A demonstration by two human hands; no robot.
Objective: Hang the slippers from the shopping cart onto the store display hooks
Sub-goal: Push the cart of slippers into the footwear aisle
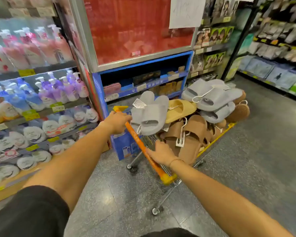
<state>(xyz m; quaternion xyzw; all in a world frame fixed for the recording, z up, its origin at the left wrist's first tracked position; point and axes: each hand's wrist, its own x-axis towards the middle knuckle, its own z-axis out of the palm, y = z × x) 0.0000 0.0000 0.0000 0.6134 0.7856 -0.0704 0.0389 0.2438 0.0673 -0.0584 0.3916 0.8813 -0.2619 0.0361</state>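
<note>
Right now both hands grip the orange plastic cart handle (140,144): left hand (117,121) near its far end, right hand (161,153) lower down. Grey and tan foam slippers (191,117) sit heaped in the wire shopping cart (167,187). No hooks visible; I'd steer slowly, since the pile looks loose.

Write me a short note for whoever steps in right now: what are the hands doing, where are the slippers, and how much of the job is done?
Left hand: grips the orange cart handle near its far end.
Right hand: grips the same handle nearer the person.
Slippers: all heaped in the shopping cart: a grey pair beside the left hand, more grey pairs stacked on the far side, brown slippers beneath, a yellow slipper between. Several show white hangers.
Done: nothing hung; neither hand holds a slipper.
Left: no slipper display hooks are visible here, so find them, then hang every pair.
</note>
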